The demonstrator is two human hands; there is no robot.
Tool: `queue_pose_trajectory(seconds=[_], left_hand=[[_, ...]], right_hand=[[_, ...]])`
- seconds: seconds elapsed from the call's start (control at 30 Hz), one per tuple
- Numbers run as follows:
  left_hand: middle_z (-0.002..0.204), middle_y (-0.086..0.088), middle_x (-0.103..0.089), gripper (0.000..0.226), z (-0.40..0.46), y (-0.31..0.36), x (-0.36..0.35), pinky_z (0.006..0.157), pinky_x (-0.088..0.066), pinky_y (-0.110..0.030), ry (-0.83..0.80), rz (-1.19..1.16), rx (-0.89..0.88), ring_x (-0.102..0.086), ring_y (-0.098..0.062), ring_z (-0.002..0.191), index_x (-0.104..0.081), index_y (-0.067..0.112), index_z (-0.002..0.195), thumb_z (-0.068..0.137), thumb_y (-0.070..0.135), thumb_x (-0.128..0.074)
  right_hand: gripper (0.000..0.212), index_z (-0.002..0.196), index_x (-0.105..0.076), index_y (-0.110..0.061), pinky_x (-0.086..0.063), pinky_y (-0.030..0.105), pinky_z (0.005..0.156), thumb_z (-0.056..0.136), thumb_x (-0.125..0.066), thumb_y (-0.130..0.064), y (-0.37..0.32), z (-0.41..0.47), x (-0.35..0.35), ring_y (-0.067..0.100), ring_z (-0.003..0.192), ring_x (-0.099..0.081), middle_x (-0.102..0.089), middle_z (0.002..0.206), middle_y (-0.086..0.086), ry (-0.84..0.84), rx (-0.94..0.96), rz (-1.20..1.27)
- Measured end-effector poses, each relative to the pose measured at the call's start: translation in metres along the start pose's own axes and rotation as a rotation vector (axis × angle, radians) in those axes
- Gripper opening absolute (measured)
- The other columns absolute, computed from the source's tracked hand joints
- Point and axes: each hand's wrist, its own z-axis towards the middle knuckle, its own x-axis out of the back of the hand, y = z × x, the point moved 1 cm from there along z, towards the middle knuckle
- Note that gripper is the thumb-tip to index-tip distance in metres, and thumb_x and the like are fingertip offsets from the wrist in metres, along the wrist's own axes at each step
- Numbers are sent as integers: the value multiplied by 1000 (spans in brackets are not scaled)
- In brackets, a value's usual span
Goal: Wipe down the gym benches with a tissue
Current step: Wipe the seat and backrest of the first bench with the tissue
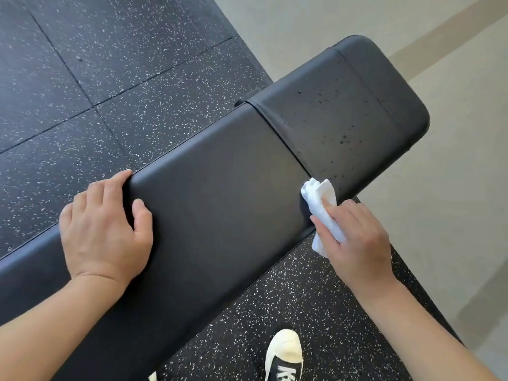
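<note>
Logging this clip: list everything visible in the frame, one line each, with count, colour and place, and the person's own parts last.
bench long pad: one, black, runs diagonally across the centre
bench short pad: one, black, upper right, speckled with dark droplets
tissue: one, white, crumpled, at the near edge of the bench by the gap between the pads
rubber floor: black with white flecks, left and under the bench
pale floor: beige, right side
shoe: one in full view, white toe with dark laces, bottom centre
left hand: rests on the long pad, fingers over its far edge
right hand: holds the tissue against the bench
</note>
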Motion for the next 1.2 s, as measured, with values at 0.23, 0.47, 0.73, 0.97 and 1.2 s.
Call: queue_pose_trajectory(seconds=[0.23, 0.47, 0.73, 0.97, 1.2], left_hand=[[128, -18, -58, 56, 0, 1, 1, 106, -35, -59, -29, 11, 16, -50, -43, 118, -48, 22, 147, 96, 42, -36], [129, -22, -59, 58, -1, 7, 6, 106, -36, -59, -47, 11, 37, -51, -45, 118, -50, 19, 147, 96, 42, -35], [128, -21, -60, 58, -1, 7, 7, 104, -38, -59, -28, 3, 18, -52, -46, 116, -51, 19, 146, 95, 42, -36], [124, -16, -62, 58, -1, 1, 5, 104, -38, -54, -8, -12, -11, -55, -41, 114, -53, 18, 146, 96, 43, -37], [124, -13, -64, 58, 0, -2, 6, 105, -38, -53, -19, -26, -25, -57, -39, 114, -54, 18, 145, 95, 43, -39]], right_hand=[[21, 102, -71, -2, -36, 37, 63, 95, -72, -22, -47, 80, -35, 29, 70, -52, -57, 78, 8, 10, -95, 66], [22, 104, -66, -11, -42, 44, 68, 99, -60, -32, -131, 129, -68, 31, 82, -57, -63, 95, 6, -120, -35, 198], [15, 99, -73, -14, -38, 40, 59, 97, -61, -24, -130, 1, -27, 24, 69, -44, -54, 79, 1, -268, 452, 221], [21, 105, -74, -7, -44, 42, 55, 99, -66, -26, -51, 90, -35, 28, 65, -47, -50, 76, 8, -62, 166, 93], [22, 100, -68, -8, -41, 43, 68, 100, -61, -29, -175, 125, -77, 33, 86, -55, -60, 94, 11, -136, -108, 142]])
